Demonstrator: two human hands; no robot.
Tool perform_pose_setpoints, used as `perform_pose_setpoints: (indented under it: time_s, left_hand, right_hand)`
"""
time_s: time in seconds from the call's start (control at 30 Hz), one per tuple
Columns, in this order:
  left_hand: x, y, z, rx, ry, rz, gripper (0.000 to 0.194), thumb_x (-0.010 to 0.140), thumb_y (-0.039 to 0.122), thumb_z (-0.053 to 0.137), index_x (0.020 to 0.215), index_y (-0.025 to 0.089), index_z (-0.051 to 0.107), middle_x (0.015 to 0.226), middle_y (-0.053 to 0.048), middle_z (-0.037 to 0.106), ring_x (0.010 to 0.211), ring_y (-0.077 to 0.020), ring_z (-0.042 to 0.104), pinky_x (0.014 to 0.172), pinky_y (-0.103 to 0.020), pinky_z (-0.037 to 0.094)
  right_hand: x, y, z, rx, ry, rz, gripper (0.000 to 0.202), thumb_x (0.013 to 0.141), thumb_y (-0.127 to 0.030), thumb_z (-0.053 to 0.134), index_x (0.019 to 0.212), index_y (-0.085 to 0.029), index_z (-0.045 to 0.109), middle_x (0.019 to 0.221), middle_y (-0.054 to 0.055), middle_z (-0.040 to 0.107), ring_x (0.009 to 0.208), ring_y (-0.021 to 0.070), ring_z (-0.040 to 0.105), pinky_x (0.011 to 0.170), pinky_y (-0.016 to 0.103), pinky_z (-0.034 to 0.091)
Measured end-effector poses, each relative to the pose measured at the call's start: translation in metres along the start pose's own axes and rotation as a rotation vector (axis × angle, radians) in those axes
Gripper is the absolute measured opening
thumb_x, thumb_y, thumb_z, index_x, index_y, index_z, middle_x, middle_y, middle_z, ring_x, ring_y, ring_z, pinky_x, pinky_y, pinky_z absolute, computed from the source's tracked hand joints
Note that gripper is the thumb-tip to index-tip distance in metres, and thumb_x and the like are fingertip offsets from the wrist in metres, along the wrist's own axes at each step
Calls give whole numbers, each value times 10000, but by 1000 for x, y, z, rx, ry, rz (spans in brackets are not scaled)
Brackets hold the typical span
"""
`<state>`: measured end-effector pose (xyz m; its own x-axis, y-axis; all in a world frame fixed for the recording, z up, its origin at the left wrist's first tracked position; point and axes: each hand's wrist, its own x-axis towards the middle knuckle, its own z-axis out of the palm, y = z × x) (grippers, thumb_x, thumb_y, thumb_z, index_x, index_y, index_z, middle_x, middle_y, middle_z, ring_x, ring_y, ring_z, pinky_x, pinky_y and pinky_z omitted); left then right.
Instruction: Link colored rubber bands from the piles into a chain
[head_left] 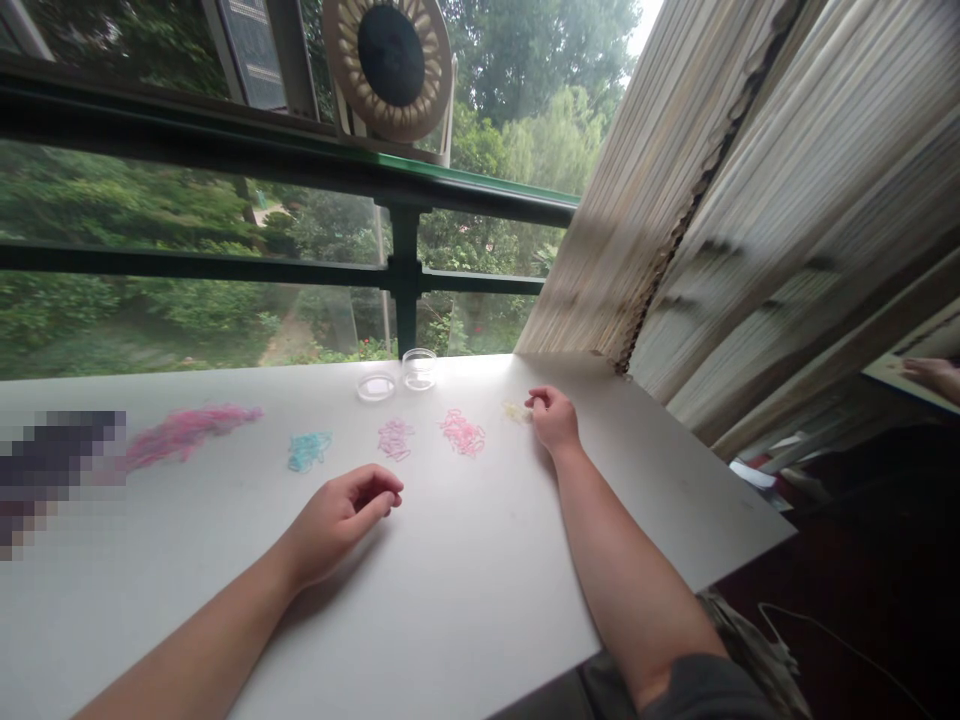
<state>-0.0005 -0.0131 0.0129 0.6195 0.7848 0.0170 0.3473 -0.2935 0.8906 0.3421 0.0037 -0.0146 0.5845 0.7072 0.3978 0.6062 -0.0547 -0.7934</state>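
Observation:
My right hand is at a small pile of pale yellow bands, its fingers bent together at the pile's right edge; whatever is between the fingertips is too small to make out. My left hand rests on the white table with thumb and fingers curled in, and anything they hold is hidden. Beyond it lie separate piles of small, thin, rubber-like bands: blue, lilac and pink. Behind these, a clear round container stands beside a shallow clear lid.
A long pink-purple heap lies at the left, next to a blurred-out patch. A round fan-like device stands on the window ledge. A striped curtain hangs at the right. Part of another person's hand shows at the far right.

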Motion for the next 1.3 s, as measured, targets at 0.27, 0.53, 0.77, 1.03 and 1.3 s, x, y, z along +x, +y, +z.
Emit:
perform_pose_setpoints:
  time_s: [0.27, 0.53, 0.77, 1.03, 1.3]
  left_hand:
    - [-1, 1, -1, 5, -4, -7, 248, 803, 405, 500, 881, 182, 578, 815, -54, 654, 785, -196, 611, 732, -302, 486]
    - [0, 0, 0, 5, 8, -6, 261, 800, 417, 499, 879, 183, 585, 810, -56, 653, 774, -193, 609, 724, -301, 490]
    - [0, -5, 1, -6, 22, 3, 247, 803, 401, 505, 887, 187, 592, 821, -49, 658, 780, -186, 606, 731, -292, 480]
    - [0, -7, 1, -9, 18, 9, 273, 803, 425, 498, 897, 182, 580, 810, -58, 648, 779, -197, 606, 729, -311, 486]
    - [0, -6, 1, -22, 28, 5, 248, 804, 409, 510, 884, 189, 593, 805, -48, 649, 771, -187, 602, 716, -290, 477]
  right_hand:
    - [5, 10, 4, 165, 16, 63, 262, 652, -304, 577, 836, -120, 613, 679, 50, 658, 572, 169, 636, 571, 277, 505]
    - [6, 12, 8, 206, -2, 57, 251, 575, -250, 641, 798, -139, 609, 733, 54, 682, 643, 170, 638, 631, 287, 521]
    - [5, 8, 6, 193, -4, 59, 207, 582, -275, 658, 742, -146, 636, 741, 71, 702, 664, 187, 646, 662, 301, 509]
    - [3, 4, 5, 292, 23, 89, 198, 699, -327, 579, 764, -142, 601, 665, 74, 704, 635, 179, 660, 609, 279, 515]
    - [6, 5, 9, 477, 72, 126, 141, 763, -298, 509, 817, -168, 506, 645, 27, 669, 598, 153, 666, 568, 274, 546]
